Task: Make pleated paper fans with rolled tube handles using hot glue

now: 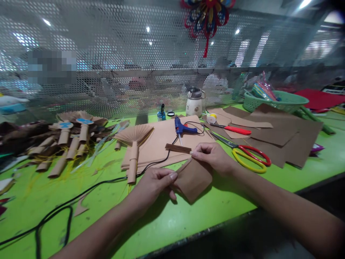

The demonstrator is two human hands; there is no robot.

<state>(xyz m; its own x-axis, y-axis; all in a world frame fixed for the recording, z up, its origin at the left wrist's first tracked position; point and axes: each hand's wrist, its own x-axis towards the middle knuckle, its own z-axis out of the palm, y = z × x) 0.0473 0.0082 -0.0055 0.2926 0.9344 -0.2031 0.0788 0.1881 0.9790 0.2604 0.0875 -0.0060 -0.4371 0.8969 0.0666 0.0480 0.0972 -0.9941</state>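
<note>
My left hand [159,183] pinches the left edge of a piece of brown kraft paper [195,180] above the front of the table. My right hand [212,156] grips the same paper at its upper edge, thumb and fingers pressed together. Just beyond the paper lies a small pleated stack of brown paper [178,148], close to my right fingertips; whether they touch it I cannot tell. A blue glue gun [184,127] rests behind it on flat kraft sheets [161,135]. Left of these lies a paper fan with a rolled handle [133,151].
Scissors with red and yellow handles [252,158] and a red-handled knife [237,130] lie at right, near brown sheets [280,133]. Several finished fans [72,136] pile up at left. A black cord [102,182] crosses the green table [107,216]. Behind stand a flask [194,104] and a green basket [285,100].
</note>
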